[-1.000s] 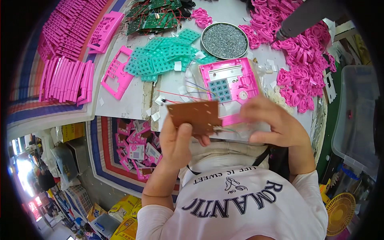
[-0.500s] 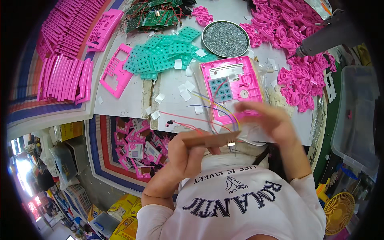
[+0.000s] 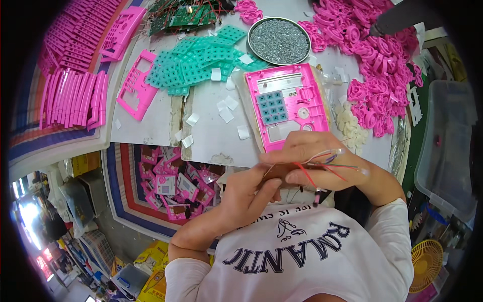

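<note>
Between my two hands, just over the table's near edge, is a brown circuit board [image 3: 282,171] with thin coloured wires [image 3: 324,165] trailing to the right. My left hand [image 3: 246,194] is closed on the board's left end, thumb along its near face. From the other side my right hand [image 3: 314,153] grips the right part, its fingers over the far face and its thumb in front. Right beyond my hands lies an open pink plastic case half [image 3: 313,83] on a padded base. A teal rubber keypad [image 3: 271,107] sits inside it.
A round tray of small screws [image 3: 279,41] stands behind the case. Teal keypads [image 3: 201,63], pink housings [image 3: 75,98] and green boards [image 3: 183,17] are piled to the left and back. Pink parts [image 3: 370,95] heap at the right beneath a dark tool [image 3: 407,20]. Finished-looking pink units [image 3: 176,186] lie in a lower bin.
My right hand has come in from the right and taken hold of the board. The wires, spread to the left before, now hang to the right. The view has shifted slightly.
</note>
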`<action>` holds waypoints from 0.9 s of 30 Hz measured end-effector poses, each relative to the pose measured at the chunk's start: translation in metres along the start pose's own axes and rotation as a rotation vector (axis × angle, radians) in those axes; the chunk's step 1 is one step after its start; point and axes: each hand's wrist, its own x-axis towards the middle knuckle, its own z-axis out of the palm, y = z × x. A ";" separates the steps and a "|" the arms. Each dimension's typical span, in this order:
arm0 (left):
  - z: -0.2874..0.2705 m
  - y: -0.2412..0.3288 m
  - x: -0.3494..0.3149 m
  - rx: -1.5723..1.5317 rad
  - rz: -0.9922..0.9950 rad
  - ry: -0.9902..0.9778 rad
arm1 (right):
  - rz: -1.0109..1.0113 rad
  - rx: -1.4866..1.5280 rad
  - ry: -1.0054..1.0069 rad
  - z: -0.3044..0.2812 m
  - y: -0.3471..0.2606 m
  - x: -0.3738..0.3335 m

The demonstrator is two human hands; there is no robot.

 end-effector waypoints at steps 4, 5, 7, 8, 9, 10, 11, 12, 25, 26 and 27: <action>-0.001 -0.009 -0.001 -0.544 -0.235 -0.122 | 0.157 -0.020 0.099 -0.024 0.010 0.006; 0.003 -0.009 0.000 -0.712 -0.263 -0.137 | 0.253 -0.036 0.108 -0.035 0.012 0.012; 0.008 -0.012 0.005 -0.939 -0.306 -0.184 | 0.336 -0.093 0.160 -0.054 0.021 0.025; 0.009 -0.014 0.006 -1.000 -0.315 -0.201 | 0.374 -0.121 0.179 -0.062 0.027 0.033; 0.009 -0.015 0.007 -1.062 -0.327 -0.223 | 0.335 -0.085 0.175 -0.066 0.034 0.039; 0.008 -0.017 0.009 -1.036 -0.309 -0.221 | 0.296 -0.049 0.171 -0.068 0.042 0.045; 0.007 -0.018 0.010 -1.010 -0.292 -0.219 | 0.257 -0.013 0.168 -0.070 0.049 0.050; 0.006 -0.018 0.012 -0.982 -0.270 -0.216 | 0.227 -0.059 0.084 -0.075 0.044 0.058; -0.011 -0.008 0.008 -0.444 -0.375 -0.227 | 0.050 -0.691 0.086 -0.068 0.053 0.075; -0.018 0.008 0.012 -0.158 -0.415 -0.225 | 0.063 -0.752 0.075 -0.067 0.051 0.075; -0.023 0.017 0.016 0.127 -0.452 -0.212 | 0.071 -0.808 0.058 -0.065 0.048 0.077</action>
